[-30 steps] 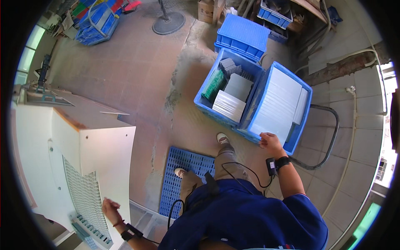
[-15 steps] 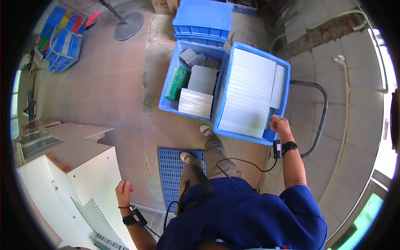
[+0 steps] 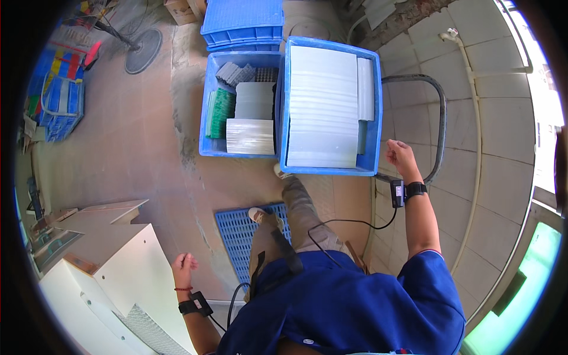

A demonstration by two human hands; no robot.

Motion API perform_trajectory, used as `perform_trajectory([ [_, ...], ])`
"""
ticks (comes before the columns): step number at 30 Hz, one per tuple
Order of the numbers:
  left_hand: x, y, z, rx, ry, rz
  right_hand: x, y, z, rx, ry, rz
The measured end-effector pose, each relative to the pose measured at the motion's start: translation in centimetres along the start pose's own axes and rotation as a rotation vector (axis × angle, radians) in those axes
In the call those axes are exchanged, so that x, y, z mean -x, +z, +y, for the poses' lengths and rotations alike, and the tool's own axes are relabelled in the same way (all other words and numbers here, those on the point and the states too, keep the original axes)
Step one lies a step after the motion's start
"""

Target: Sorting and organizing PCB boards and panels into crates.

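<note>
My right hand is held just outside the right edge of a blue plastic crate, fingers curled in and nothing seen in them. White flat panels fill most of that crate, with a narrower white stack along its right side. My left hand hangs by the white cabinet, its fingers loosely bent and apart, holding nothing. Both wrists wear a black strap with a small cabled box.
Left of the panels, a second blue crate holds green pieces and grey and white blocks. Lidded blue crates stand behind. A blue slatted mat lies by my feet. The white cabinet is left; a bent dark tube is right.
The view has turned, so the crates appear further left and straighter. My right hand has gone from over the panel crate's near right corner to outside its edge. My left hand stays low.
</note>
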State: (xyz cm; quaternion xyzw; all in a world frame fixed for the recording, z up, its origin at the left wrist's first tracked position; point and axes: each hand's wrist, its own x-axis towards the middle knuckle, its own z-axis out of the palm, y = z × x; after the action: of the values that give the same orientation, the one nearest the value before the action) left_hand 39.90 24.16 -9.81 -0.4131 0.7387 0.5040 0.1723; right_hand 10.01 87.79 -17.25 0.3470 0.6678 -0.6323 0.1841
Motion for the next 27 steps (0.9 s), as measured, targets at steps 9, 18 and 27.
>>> perform_trajectory([
  [9, -1.9, 1.0, 1.4, -0.032, 0.03, 0.052, -6.2, 5.2, -4.5, 0.2, -0.035, -0.079],
  [18, -1.9, 4.8, 3.2, 0.036, -0.035, 0.013, -15.9, 9.2, -11.1, 0.698, -0.229, -0.072],
  [27, -2.8, 6.8, 5.0, 0.002, -0.126, -0.015, -26.3, 9.0, -12.6, 1.498, -0.602, 0.019],
])
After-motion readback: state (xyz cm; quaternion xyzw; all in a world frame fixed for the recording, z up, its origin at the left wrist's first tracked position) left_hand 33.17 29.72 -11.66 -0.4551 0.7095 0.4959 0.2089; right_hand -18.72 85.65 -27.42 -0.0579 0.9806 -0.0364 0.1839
